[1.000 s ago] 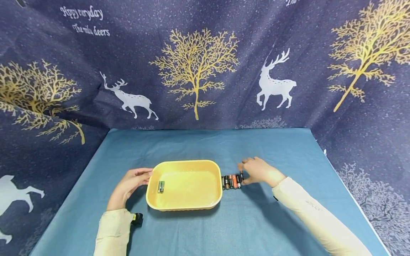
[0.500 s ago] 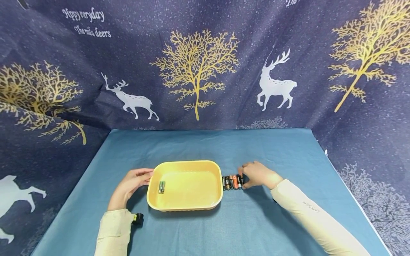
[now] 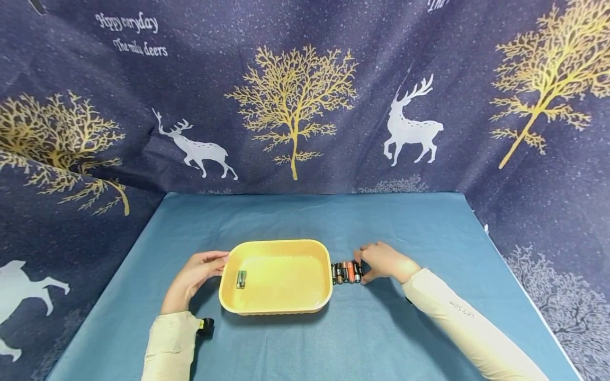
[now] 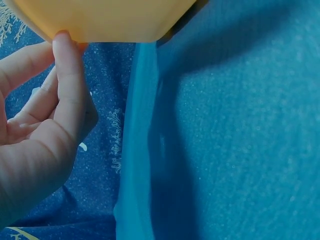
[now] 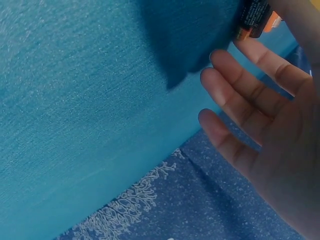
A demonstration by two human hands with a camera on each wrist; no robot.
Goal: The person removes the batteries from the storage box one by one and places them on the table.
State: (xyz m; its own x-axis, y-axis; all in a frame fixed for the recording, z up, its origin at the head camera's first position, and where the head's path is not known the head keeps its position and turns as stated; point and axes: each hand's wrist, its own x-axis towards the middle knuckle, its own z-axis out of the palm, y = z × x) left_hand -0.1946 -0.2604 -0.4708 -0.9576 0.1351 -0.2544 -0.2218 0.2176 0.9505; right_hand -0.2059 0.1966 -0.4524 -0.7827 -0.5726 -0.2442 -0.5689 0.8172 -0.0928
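A yellow plastic tub (image 3: 276, 310) stands on the blue cloth in the head view. At its left end my left hand (image 3: 193, 278) grips the rim, the thumb (image 4: 67, 65) against the outer wall in the left wrist view. Inside the tub, near the left wall, lie green batteries (image 3: 241, 279). Right of the tub is a side-by-side row of batteries (image 3: 345, 272), mostly dark with an orange one among them. My right hand (image 3: 388, 263) pinches the black battery (image 5: 254, 15) at the row's right end between thumb and index finger, its other fingers spread apart.
Blue cloth (image 3: 286, 349) covers the table. Behind it hangs a dark blue curtain (image 3: 343, 121) printed with golden trees and white deer. A small black device (image 3: 206, 326) sits at the left wrist.
My right hand has come slightly lower over the end of the battery row, its fingers closing around the last battery. The left hand keeps its hold on the tub.
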